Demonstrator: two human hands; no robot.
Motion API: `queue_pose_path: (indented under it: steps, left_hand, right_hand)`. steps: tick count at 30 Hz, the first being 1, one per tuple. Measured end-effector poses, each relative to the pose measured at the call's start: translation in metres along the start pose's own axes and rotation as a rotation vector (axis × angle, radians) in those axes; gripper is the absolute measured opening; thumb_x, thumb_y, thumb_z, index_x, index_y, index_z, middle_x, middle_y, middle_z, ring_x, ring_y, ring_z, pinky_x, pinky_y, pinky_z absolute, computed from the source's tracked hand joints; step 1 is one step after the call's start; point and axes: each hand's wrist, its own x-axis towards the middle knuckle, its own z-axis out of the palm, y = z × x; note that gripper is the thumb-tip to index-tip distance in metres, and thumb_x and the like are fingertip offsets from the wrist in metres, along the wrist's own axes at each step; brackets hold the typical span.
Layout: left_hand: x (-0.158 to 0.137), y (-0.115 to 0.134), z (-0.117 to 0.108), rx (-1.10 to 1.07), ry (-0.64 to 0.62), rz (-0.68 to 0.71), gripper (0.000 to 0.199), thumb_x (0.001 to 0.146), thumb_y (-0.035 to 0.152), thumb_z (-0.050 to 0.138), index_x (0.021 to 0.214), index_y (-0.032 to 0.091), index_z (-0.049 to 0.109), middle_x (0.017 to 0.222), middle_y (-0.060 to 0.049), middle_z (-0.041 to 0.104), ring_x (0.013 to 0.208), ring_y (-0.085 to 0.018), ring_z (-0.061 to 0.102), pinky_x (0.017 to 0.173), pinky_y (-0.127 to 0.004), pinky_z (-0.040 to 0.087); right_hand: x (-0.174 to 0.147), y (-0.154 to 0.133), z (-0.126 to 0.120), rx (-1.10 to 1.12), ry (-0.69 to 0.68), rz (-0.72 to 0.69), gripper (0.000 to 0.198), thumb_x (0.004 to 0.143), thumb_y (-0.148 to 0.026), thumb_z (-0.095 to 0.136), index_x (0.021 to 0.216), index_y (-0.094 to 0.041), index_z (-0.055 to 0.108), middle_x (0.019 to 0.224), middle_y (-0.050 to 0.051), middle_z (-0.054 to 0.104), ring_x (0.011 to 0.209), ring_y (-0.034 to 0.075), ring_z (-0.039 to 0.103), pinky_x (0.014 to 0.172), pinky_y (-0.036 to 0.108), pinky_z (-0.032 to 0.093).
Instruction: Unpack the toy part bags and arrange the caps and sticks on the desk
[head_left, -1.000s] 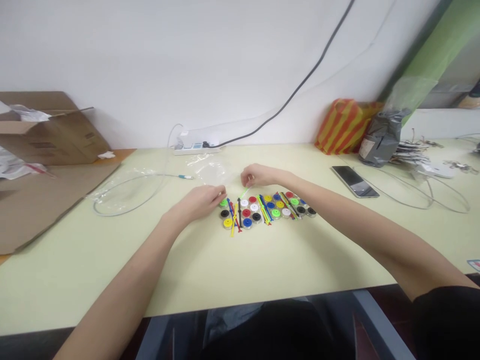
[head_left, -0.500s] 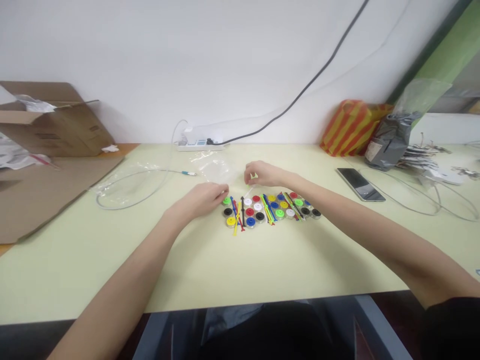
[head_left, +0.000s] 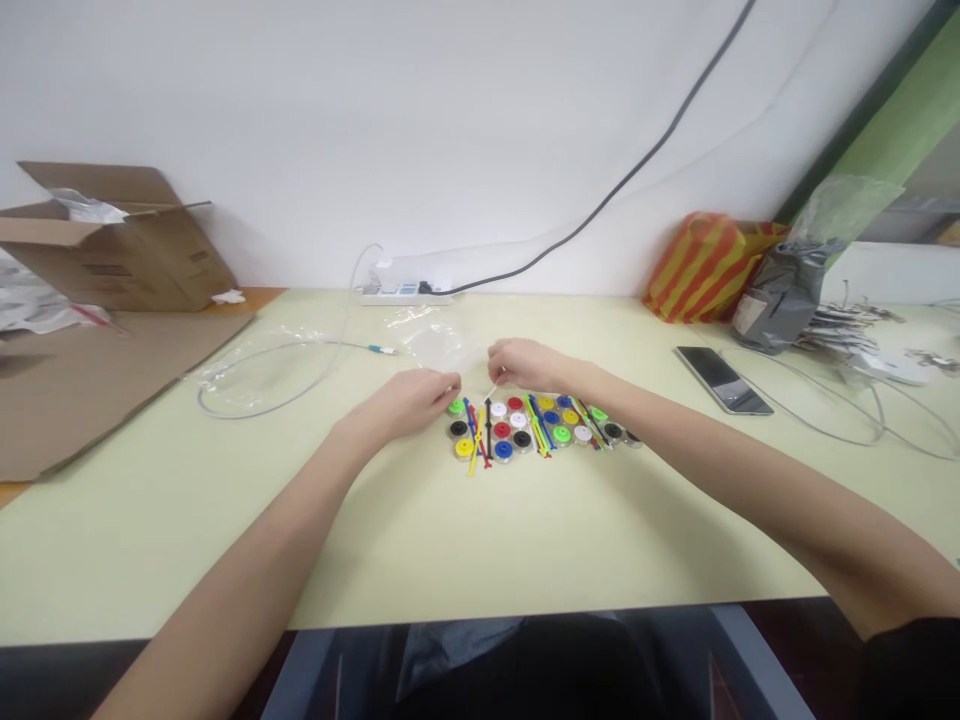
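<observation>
Just beyond a cluster of small round discs in several colours, my right hand (head_left: pixel 525 364) is closed in a pinch. A thin white stick (head_left: pixel 491 393) shows below its fingertips, near the tip of a black arrow-shaped stick (head_left: pixel 489 430). My left hand (head_left: pixel 421 394) is closed at the cluster's left end, its fingertips close by a green disc (head_left: pixel 456 407); what they hold, if anything, is hidden. A yellow disc (head_left: pixel 464 449) and a yellow stick (head_left: pixel 475 445) lie in front. More coloured sticks (head_left: pixel 540 425) lie between the discs, and my right forearm covers the cluster's right end.
Behind the hands lie a clear plastic bag (head_left: pixel 431 338) and a power strip (head_left: pixel 405 294). A white cable (head_left: pixel 262 412) loops on the left, near a flat cardboard sheet (head_left: pixel 120 385) and an open box (head_left: pixel 142 265). A phone (head_left: pixel 724 380) and a striped bag (head_left: pixel 697 265) are on the right.
My right hand's fingers have come lower and closer together by the thin white stick. The left hand stays at the left end of the discs. The whole view has shifted slightly.
</observation>
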Motion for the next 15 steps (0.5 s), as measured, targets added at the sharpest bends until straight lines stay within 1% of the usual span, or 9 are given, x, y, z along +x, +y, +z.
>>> queue_pose_path:
  steps: [4,6,8,10,15]
  left_hand:
    - [0.001,0.0,0.0,-0.004,0.001,0.007,0.027,0.102,0.033,0.035,0.089,0.023,0.056,0.075,-0.004,0.064,0.07,-0.023,0.059,0.06,-0.032,0.031]
    - [0.001,0.0,0.0,0.0,-0.001,0.004,0.028,0.102,0.033,0.035,0.089,0.023,0.057,0.075,-0.004,0.063,0.069,-0.023,0.059,0.06,-0.032,0.031]
    - [0.001,-0.001,0.001,0.006,0.0,0.012,0.028,0.102,0.033,0.035,0.088,0.023,0.058,0.075,-0.004,0.064,0.069,-0.023,0.058,0.061,-0.032,0.032]
    - [0.001,-0.002,0.002,0.012,0.008,0.026,0.029,0.102,0.032,0.035,0.088,0.023,0.059,0.076,-0.004,0.065,0.069,-0.023,0.059,0.061,-0.032,0.032]
    - [0.002,-0.002,0.003,0.012,0.005,0.008,0.032,0.1,0.033,0.037,0.088,0.022,0.064,0.08,-0.007,0.068,0.072,-0.024,0.062,0.063,-0.032,0.035]
  right_hand:
    - [-0.003,-0.004,-0.01,-0.179,0.055,-0.047,0.023,0.086,0.0,0.054,0.081,-0.015,0.072,0.087,0.009,0.064,0.089,0.021,0.054,0.077,0.031,0.035]
    - [-0.004,-0.008,-0.016,-0.228,0.092,-0.066,0.026,0.087,0.002,0.051,0.083,-0.014,0.07,0.087,0.009,0.063,0.089,0.021,0.052,0.078,0.031,0.034]
    - [-0.003,-0.015,-0.021,-0.204,0.123,-0.091,0.026,0.088,0.002,0.05,0.084,-0.014,0.07,0.087,0.008,0.063,0.089,0.021,0.052,0.078,0.031,0.034]
    - [-0.001,-0.026,-0.025,-0.134,0.115,-0.127,0.024,0.089,-0.001,0.054,0.082,-0.015,0.071,0.086,0.008,0.064,0.089,0.021,0.052,0.078,0.031,0.035]
    - [0.001,-0.063,-0.03,0.022,-0.027,-0.228,0.019,0.084,-0.002,0.064,0.081,-0.016,0.075,0.082,0.006,0.069,0.086,0.021,0.053,0.078,0.031,0.039]
